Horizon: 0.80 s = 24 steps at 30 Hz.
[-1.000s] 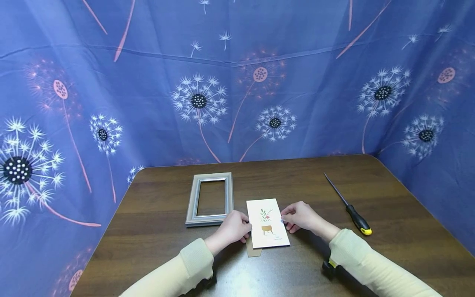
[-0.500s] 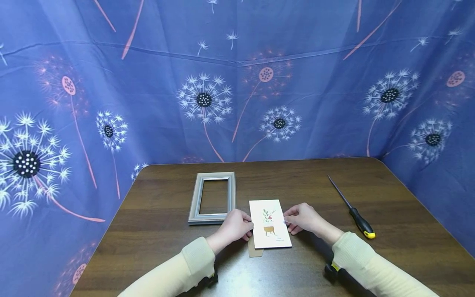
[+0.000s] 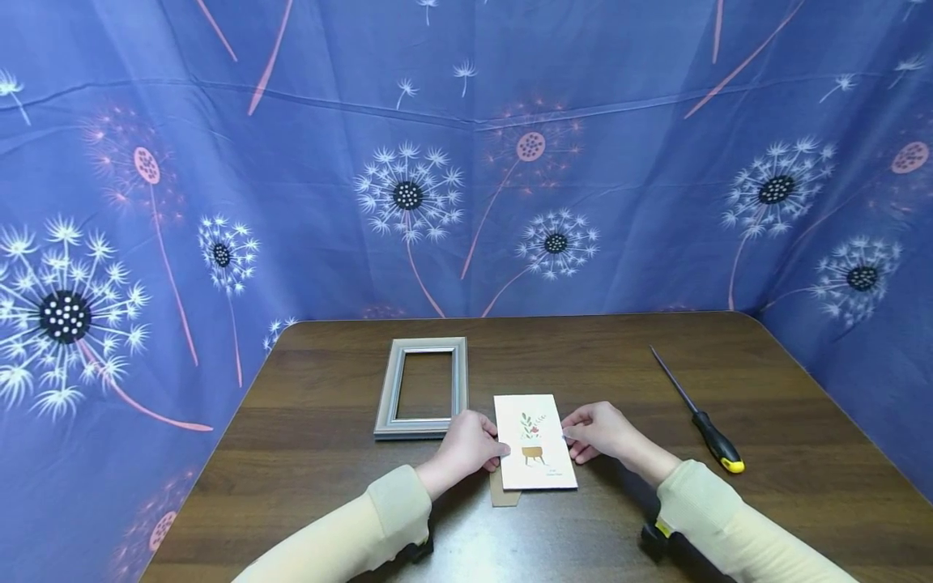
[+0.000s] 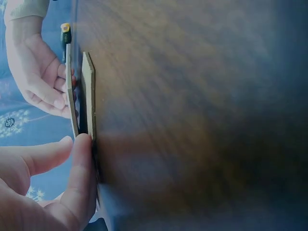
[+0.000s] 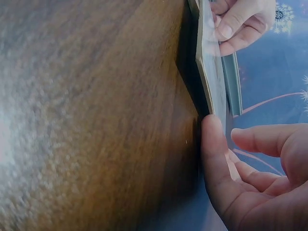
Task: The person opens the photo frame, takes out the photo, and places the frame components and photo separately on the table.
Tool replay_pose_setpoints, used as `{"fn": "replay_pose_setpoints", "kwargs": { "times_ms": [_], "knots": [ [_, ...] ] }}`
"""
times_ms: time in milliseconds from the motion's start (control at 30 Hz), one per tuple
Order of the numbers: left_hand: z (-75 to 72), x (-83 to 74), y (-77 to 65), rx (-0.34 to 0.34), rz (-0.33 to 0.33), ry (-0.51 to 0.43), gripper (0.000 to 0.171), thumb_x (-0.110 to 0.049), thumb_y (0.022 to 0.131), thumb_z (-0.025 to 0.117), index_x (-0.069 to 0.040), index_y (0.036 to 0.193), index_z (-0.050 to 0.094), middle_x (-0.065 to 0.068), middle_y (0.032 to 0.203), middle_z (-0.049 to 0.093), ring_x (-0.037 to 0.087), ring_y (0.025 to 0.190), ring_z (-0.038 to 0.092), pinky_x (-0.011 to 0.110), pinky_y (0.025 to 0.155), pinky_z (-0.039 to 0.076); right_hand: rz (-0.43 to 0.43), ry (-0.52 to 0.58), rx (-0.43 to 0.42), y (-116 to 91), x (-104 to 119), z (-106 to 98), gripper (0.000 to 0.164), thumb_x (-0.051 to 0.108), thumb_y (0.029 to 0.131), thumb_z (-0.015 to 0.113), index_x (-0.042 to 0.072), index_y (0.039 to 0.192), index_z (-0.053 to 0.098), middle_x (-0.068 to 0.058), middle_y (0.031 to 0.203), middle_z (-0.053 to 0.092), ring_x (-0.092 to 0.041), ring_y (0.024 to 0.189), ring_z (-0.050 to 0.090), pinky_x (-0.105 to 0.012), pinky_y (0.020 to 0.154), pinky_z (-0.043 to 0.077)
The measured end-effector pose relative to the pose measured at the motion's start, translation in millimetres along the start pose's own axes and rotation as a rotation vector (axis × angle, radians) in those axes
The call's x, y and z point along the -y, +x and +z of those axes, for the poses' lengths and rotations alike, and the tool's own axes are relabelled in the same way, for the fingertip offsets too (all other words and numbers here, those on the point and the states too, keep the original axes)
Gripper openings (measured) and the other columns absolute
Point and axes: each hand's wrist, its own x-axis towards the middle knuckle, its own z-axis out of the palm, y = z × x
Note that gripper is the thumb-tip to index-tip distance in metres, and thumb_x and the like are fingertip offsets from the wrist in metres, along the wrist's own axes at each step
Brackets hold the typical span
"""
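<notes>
A white picture card (image 3: 535, 433), printed with a plant in a brown pot, is held level over the table. My left hand (image 3: 466, 441) pinches its left edge, thumb on top and a finger below in the left wrist view. My right hand (image 3: 601, 429) holds the opposite edge, an index fingertip under the card and the thumb over its face. Below the card lies a brown board (image 4: 90, 96) with an angled end; its lower end shows past the card's bottom edge in the head view, and the card hides the remainder.
A grey-silver picture frame (image 3: 419, 427), without anything inside, lies behind my left hand. To the right rests a screwdriver (image 3: 717, 441) with a black and yellow handle. A blue dandelion-print curtain (image 3: 321, 243) hangs along the back and sides of the wooden table (image 3: 306, 437).
The head view has swung slightly left, so everything sits farther right. My left thumb reaches farther onto the card's face. Both hands stay at the card's edges.
</notes>
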Motion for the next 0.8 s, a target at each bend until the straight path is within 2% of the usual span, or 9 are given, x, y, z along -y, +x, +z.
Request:
{"fn": "replay_pose_setpoints", "kwargs": {
  "times_ms": [267, 500, 800],
  "knots": [
    [0.4, -2.0, -2.3, -0.019, 0.004, 0.006, 0.02, 0.006, 0.073, 0.074, 0.009, 0.082, 0.057, 0.015, 0.062, 0.065, 0.025, 0.048, 0.065, 0.03, 0.044, 0.056, 0.027, 0.065, 0.006, 2.2, -2.2, -1.2, 0.022, 0.001, 0.089, 0.057, -0.014, 0.105, 0.056, -0.011, 0.074, 0.061, -0.014, 0.057, 0.061, -0.029, 0.054, 0.058],
    [1.6, -1.5, -1.3, -0.03, -0.007, -0.023, 0.021, 0.006, 0.073, 0.074, 0.01, 0.086, 0.058, 0.009, 0.06, 0.064, 0.019, 0.046, 0.063, 0.029, 0.045, 0.056, 0.046, 0.099, 0.005, 2.5, -2.3, -2.6, 0.023, 0.004, 0.089, 0.059, -0.011, 0.106, 0.055, -0.01, 0.077, 0.062, -0.014, 0.059, 0.06, -0.029, 0.055, 0.058],
    [0.9, -3.7, -2.6, -0.016, -0.01, -0.06, 0.026, 0.007, 0.073, 0.074, 0.011, 0.092, 0.056, 0.011, 0.061, 0.065, 0.019, 0.046, 0.063, 0.031, 0.046, 0.057, 0.017, 0.127, 0.052, 1.7, -5.8, -3.7, 0.034, 0.007, 0.089, 0.058, -0.014, 0.115, 0.049, -0.009, 0.076, 0.062, -0.013, 0.057, 0.06, -0.028, 0.053, 0.057]
  ]
}}
